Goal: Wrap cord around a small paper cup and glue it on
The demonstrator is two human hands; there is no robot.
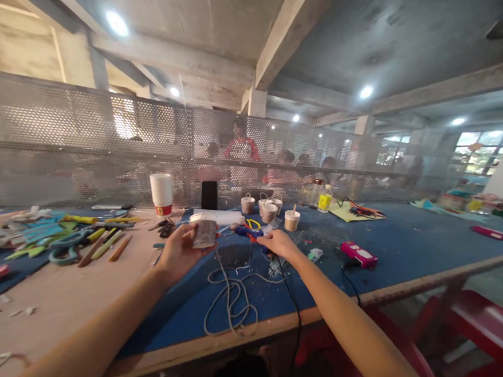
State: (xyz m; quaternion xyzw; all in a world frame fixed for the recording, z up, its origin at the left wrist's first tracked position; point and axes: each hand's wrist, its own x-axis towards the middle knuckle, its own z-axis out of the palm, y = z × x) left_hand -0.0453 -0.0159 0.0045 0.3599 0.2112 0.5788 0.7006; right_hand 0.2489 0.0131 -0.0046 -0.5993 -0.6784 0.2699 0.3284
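Note:
My left hand (180, 248) is closed around a paper cup (205, 234) wrapped in grey cord, tilted a little above the table. From the cup a loose grey cord (230, 305) hangs down and lies in loops on the blue tabletop. In my right hand (278, 244) is a blue glue gun (249, 230), its nozzle pointing left towards the cup. The nozzle and the cup look apart. A black cable (295, 306) runs from under my right hand over the table's front edge. My fingers partly hide the gun's handle.
Several small cups (268, 212) stand behind my hands, near a stack of white paper cups (161, 190) and a dark phone (209, 195). Scissors (68, 247) and pens lie left. A pink device (358, 254) lies right. A perforated metal screen (144, 127) borders the table; people sit beyond.

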